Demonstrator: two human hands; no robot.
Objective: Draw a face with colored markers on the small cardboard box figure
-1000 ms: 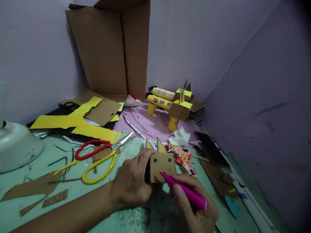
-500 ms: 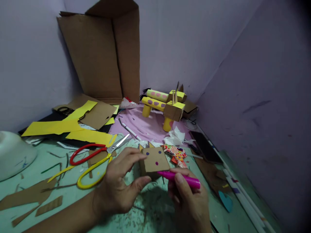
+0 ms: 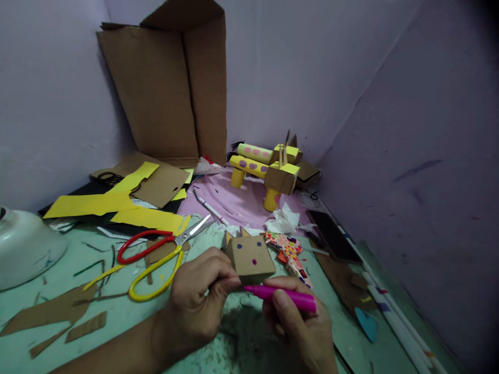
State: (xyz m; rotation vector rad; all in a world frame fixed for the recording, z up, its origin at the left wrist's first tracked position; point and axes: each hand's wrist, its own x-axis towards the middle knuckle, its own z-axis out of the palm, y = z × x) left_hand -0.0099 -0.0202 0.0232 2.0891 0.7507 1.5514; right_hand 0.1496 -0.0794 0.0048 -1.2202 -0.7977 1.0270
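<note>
A small cardboard box [image 3: 254, 258] with pointed ears, two dark dots and one magenta dot on its face rests on the table before me. My left hand [image 3: 202, 293] is closed at its lower left corner, thumb and forefinger pressed together; whatever they may hold is hidden. Between the fingers of my right hand [image 3: 300, 322] lies a magenta marker [image 3: 288, 299], its tip pointing left, close to the left fingertips. Left of my hands are scissors [image 3: 179, 240] with one red and one yellow handle, blades apart. A flower-patterned piece [image 3: 286, 249] lies right of the box.
Two yellow tube animals [image 3: 249, 165] with cardboard heads stand at the back. A tall cardboard box [image 3: 156, 93] leans against the wall. Yellow paper strips [image 3: 89, 203], cardboard scraps [image 3: 50, 309], a white dome [image 3: 29, 249], a phone [image 3: 333, 236] and white tubes [image 3: 393, 311] surround the work area.
My left hand has drawn its spread fingers together and come off the face of the box. The magenta marker has moved slightly down and left, towards the left fingertips.
</note>
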